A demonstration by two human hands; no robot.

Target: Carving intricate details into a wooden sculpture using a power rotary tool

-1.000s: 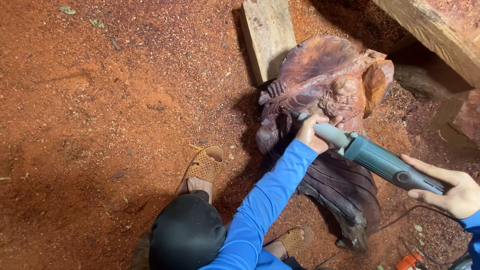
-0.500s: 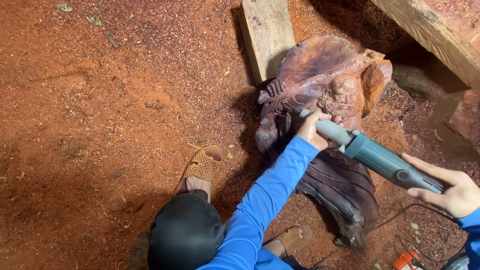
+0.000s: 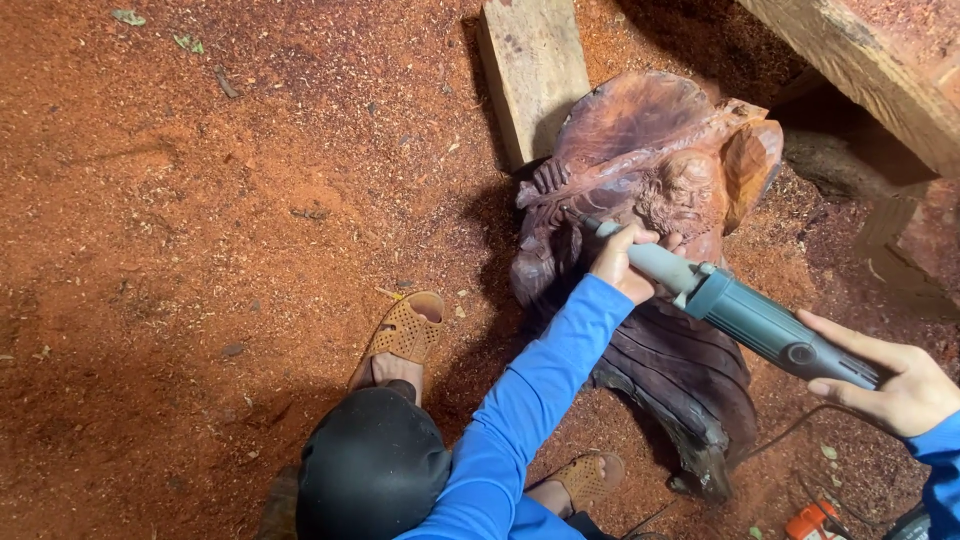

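- Head view, looking straight down: the left hand is closed round the slim front neck of the grinder, fingers wrapped tight, steering the tip.
- The right hand cups the grinder's rear end, fingers curled loosely along the body, thumb side up. A firm hold, not a fist.
- Grinder tip sits on the carving, just beyond the left hand, touching the wood beside the carved face.
- The carving itself lies under both hands, leaning on a plank at its far end.
- How far along? The face and folds near the tip look well shaped and smooth; the dark lower part, under the right forearm, looks rougher. My read: detail work under way, more to go.
- Red sawdust covers the ground left of the hands. Sandalled foot planted below the left arm.
- A beam runs beyond the right hand.
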